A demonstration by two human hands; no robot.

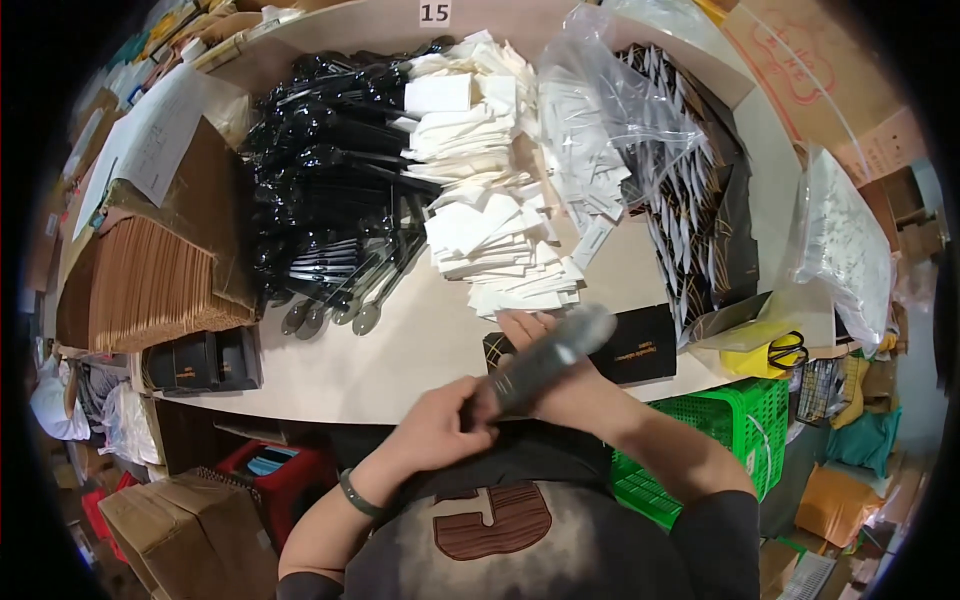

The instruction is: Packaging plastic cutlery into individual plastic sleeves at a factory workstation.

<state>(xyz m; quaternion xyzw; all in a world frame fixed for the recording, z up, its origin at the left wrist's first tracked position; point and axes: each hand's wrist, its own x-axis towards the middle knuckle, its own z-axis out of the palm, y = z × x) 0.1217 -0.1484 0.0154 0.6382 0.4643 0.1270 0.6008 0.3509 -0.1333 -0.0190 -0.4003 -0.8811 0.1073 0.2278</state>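
My left hand is closed round the lower end of a dark plastic spoon, blurred by motion. Its pale, rounded, see-through end points up and right, and I cannot tell whether more cutlery lies with it. Behind the spoon, my right hand reaches up and left with fingers stretched out. These fingertips meet the near edge of a long pile of folded white napkins; part of the hand is hidden. A black printed sleeve lies at the table's front edge beside my right hand. Heaped black plastic spoons fill the left.
Narrow white packets lie right of the napkins, partly under a clear plastic bag. Rows of dark sleeves stand farther right. A cardboard box of brown sheets is at left. Below the table are a green crate and carton.
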